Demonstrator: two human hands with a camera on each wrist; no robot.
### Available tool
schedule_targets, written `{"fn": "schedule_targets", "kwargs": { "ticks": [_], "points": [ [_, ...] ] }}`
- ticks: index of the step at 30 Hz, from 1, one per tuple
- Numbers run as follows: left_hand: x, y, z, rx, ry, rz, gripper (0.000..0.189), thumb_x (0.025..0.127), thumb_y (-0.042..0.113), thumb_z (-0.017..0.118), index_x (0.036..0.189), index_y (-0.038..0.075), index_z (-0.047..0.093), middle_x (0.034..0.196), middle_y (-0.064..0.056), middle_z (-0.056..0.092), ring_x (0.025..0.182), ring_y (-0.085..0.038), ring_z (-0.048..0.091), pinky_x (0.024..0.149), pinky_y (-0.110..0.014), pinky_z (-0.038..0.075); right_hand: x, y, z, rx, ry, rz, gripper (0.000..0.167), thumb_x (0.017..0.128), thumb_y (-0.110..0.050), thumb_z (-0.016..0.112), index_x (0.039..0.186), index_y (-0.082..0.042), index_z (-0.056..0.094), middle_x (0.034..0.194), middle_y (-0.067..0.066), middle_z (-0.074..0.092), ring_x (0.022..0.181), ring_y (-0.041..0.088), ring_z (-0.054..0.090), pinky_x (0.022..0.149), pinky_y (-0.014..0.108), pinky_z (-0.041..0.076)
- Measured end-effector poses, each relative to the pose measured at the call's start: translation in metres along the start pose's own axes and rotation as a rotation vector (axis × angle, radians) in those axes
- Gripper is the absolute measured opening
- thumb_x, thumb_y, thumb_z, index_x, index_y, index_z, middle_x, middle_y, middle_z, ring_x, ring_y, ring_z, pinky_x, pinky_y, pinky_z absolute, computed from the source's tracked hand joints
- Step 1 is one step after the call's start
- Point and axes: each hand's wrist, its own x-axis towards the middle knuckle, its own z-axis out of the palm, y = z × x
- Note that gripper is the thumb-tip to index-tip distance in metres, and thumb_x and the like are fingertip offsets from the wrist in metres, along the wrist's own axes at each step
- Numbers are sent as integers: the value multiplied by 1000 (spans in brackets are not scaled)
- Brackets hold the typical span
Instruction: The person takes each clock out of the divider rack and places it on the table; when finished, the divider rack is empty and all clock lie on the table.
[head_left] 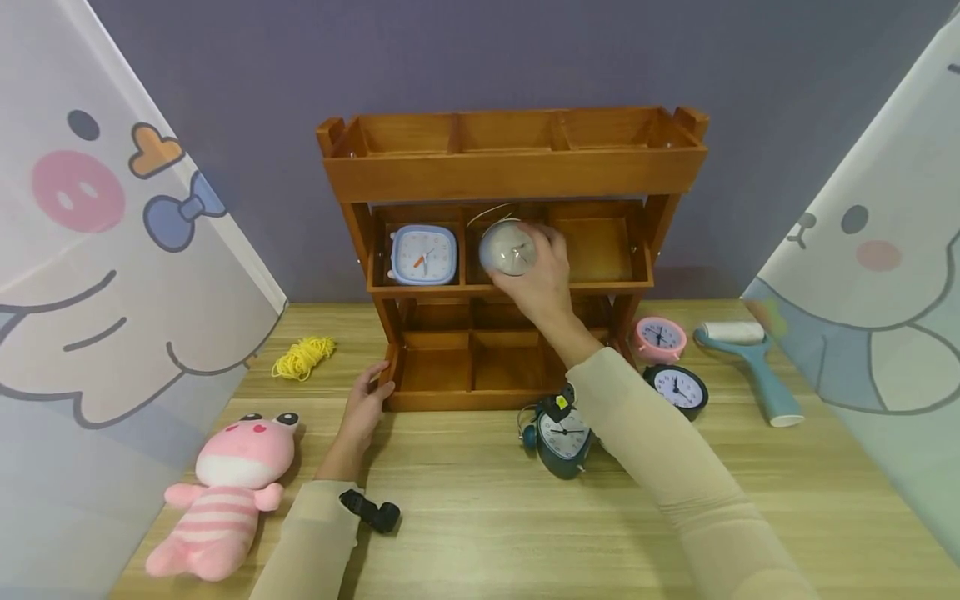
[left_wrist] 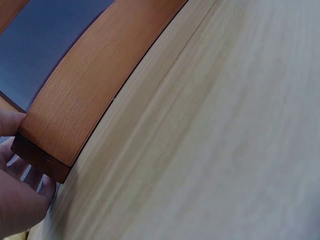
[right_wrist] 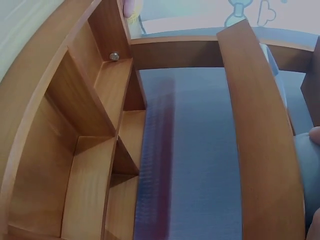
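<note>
A brown wooden tiered rack [head_left: 517,177] with divided compartments stands against the back wall. In its middle tier, my right hand [head_left: 543,271] grips a round silver-rimmed clock [head_left: 507,248] with a thin wire handle, at the centre compartment. Beside it, in the left compartment, sits a square blue-framed clock [head_left: 423,255]. My left hand [head_left: 365,404] holds the rack's lower left front corner, its thumb and fingers about the wooden end [left_wrist: 42,157]. In the right wrist view, only a pale edge of the round clock [right_wrist: 307,165] and some fingertips show behind a rack board.
Right of the rack lie a pink clock [head_left: 660,339], a black clock [head_left: 677,389] and a blue lint roller [head_left: 765,379]. A dark twin-bell alarm clock [head_left: 562,442] stands under my right forearm. At left are yellow string [head_left: 303,358] and a pink striped plush [head_left: 225,508].
</note>
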Motion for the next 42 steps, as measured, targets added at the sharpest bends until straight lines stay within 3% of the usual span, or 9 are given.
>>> {"fn": "schedule_targets", "kwargs": {
  "ticks": [8, 15, 19, 22, 26, 29, 33, 36, 42],
  "points": [
    [-2, 3, 0, 5, 8, 1, 47, 100, 1, 48, 145, -2, 37, 150, -22, 28, 128, -35, 33, 105, -47, 26, -8, -13, -15, 51, 8, -56, 71, 67, -22, 90, 130, -10, 59, 133, 12, 43, 120, 30, 45, 97, 47, 39],
    [-4, 6, 0, -4, 4, 2, 47, 100, 1, 48, 146, -3, 35, 151, -22, 26, 129, -35, 32, 106, -47, 24, -26, -22, -29, 50, -62, -93, 71, 66, -22, 90, 130, -9, 60, 134, 12, 44, 120, 29, 44, 97, 46, 41],
    [-4, 6, 0, 15, 8, -5, 47, 100, 2, 48, 145, -1, 37, 149, -22, 29, 126, -33, 35, 93, -35, 33, -43, -22, -36, 43, -108, -116, 71, 65, -21, 91, 129, -8, 61, 133, 13, 45, 119, 30, 46, 95, 49, 41],
    [-4, 5, 0, 21, 10, -9, 47, 100, 2, 48, 145, -1, 37, 148, -22, 31, 125, -32, 37, 87, -29, 33, -57, -19, -41, 34, -158, -117, 71, 66, -21, 91, 129, -8, 62, 133, 12, 46, 118, 31, 47, 93, 51, 43],
    [-3, 4, 0, 10, 6, -4, 47, 99, 1, 48, 145, -2, 37, 149, -22, 30, 126, -32, 36, 92, -32, 31, -73, -13, -45, 36, -224, -105, 70, 66, -21, 91, 129, -9, 61, 134, 11, 46, 117, 31, 48, 90, 53, 45],
    [-3, 3, 0, 2, 2, -12, 47, 100, 2, 48, 145, 0, 38, 147, -21, 33, 119, -29, 39, 74, -23, 39, -84, -8, -47, 47, -261, -103, 71, 66, -19, 91, 129, -9, 62, 134, 10, 46, 115, 31, 49, 89, 53, 45],
    [-3, 3, 0, 0, -6, -10, 46, 100, 2, 48, 145, 0, 38, 149, -20, 31, 121, -30, 39, 77, -25, 41, -100, -2, -47, 65, -313, -108, 71, 65, -19, 91, 129, -11, 61, 134, 9, 46, 115, 31, 50, 89, 54, 46],
    [-3, 2, -1, 12, -10, -5, 46, 100, 2, 48, 145, 0, 37, 151, -19, 28, 128, -33, 35, 93, -36, 33, -114, 4, -45, 77, -365, -108, 72, 64, -19, 92, 129, -13, 62, 135, 8, 46, 115, 31, 50, 89, 53, 45],
    [-3, 2, 0, 5, -13, 0, 46, 100, 2, 47, 145, -1, 37, 152, -19, 27, 129, -34, 34, 103, -44, 28, -140, 16, -38, 86, -484, -110, 71, 63, -21, 92, 127, -15, 63, 133, 4, 48, 114, 27, 52, 88, 49, 46]
  ]
}}
